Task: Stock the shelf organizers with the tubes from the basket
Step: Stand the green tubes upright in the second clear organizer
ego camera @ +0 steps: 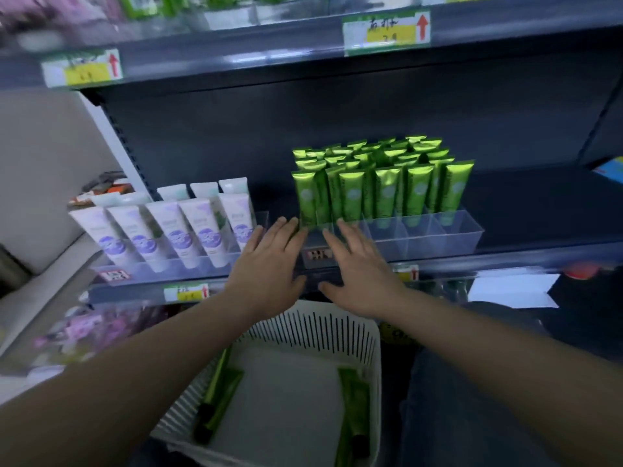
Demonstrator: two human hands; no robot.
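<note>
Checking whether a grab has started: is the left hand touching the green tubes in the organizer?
Cannot tell. In the head view the left hand's fingertips overlap the leftmost green tube's base, with no clear contact or gap.

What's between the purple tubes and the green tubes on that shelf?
In the head view, the left hand reaches into the gap between the purple tubes and green tubes; behind it, bare shelf.

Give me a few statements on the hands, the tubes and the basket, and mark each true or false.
1. Both hands, left hand and right hand, are open and empty. True.
2. The white slotted plastic basket is empty. False: green tubes lie in it.
3. The shiny green tubes stand upright in the clear plastic organizer. True.
4. The white and purple tubes stand right of the green ones. False: left.
</note>
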